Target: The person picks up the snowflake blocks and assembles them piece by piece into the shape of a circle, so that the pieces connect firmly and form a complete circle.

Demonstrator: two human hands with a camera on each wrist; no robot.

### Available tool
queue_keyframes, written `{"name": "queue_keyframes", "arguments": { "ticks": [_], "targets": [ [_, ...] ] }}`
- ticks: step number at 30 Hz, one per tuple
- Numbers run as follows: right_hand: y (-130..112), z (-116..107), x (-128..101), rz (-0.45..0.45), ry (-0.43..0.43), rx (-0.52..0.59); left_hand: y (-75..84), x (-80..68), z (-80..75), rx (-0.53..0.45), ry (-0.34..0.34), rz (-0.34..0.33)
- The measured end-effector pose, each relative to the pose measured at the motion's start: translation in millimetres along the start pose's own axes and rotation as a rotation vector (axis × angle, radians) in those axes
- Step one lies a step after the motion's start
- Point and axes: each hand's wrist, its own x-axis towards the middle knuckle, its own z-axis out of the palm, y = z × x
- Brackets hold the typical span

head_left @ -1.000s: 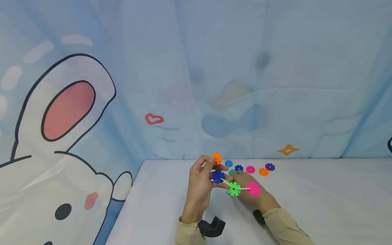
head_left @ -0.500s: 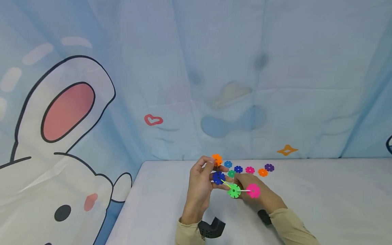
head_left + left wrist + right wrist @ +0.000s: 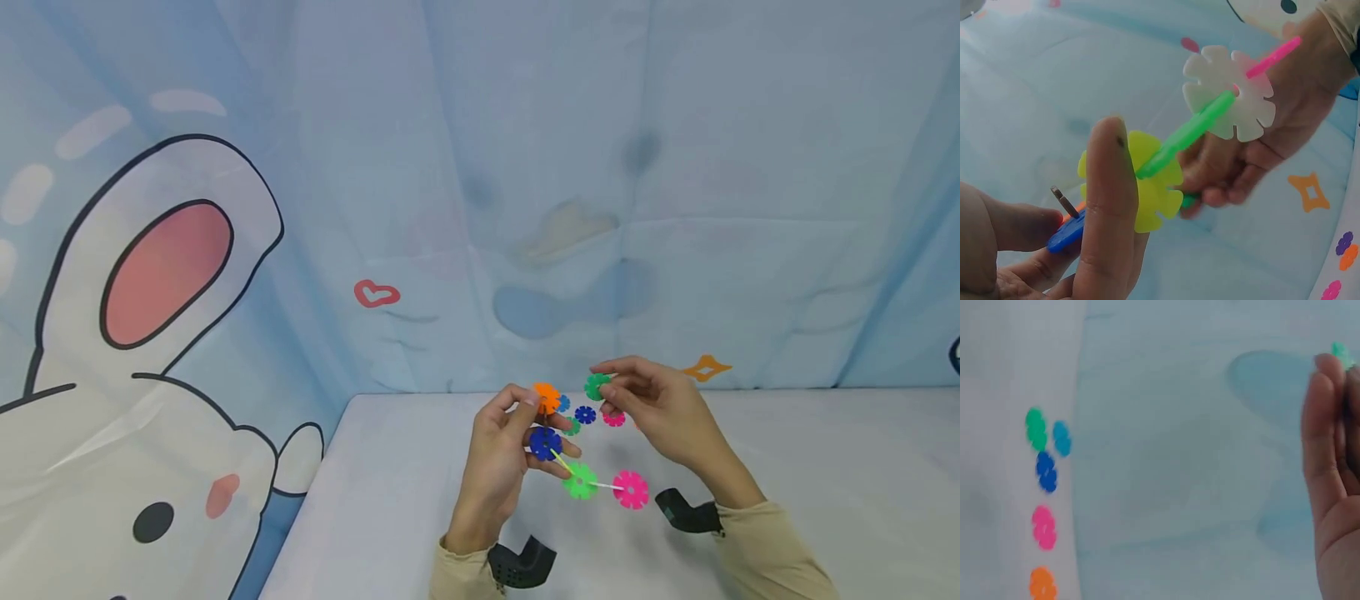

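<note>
A white table [image 3: 787, 492] holds little flower pieces near its far edge, between the two hands: a blue one [image 3: 585, 414], a pink one [image 3: 614, 419], and a green one [image 3: 573, 427] just beside the left hand's fingers.

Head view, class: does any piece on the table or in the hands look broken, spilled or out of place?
Nothing stands out. The left hand holds the linked chain of discs and sticks, which looks intact. The right hand pinches a green disc. The loose discs lie flat near the table's far edge.
</note>
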Motion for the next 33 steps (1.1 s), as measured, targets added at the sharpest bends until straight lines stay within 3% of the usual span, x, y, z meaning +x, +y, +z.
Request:
{"name": "queue_keyframes", "arguments": {
  "ticks": [4,8,14,21,33],
  "targets": [
    [-15,-1,-1,-0.021,0.069,0.092,0.6,-0.6,2.9,0.008,-0.014,-0.012],
    [-23,0,-2,-0.074,0.092,0.096,1.6,-1.9,5.2,0.001,-0.042,-0.011],
    [-31,3,-3,-0.183,0.113,0.007,0.3,-2.4,7.8,-0.007,-0.082,-0.006],
    [-36,4,-3,-0.329,0.183,-0.137,0.8,-2.6,8.4,0.009,-0.079,-0.010],
    [-38,5,-1,-0.510,0.241,-0.199,0.8,-4.4,10.5,0.071,-0.074,0.008]
  ]
}}
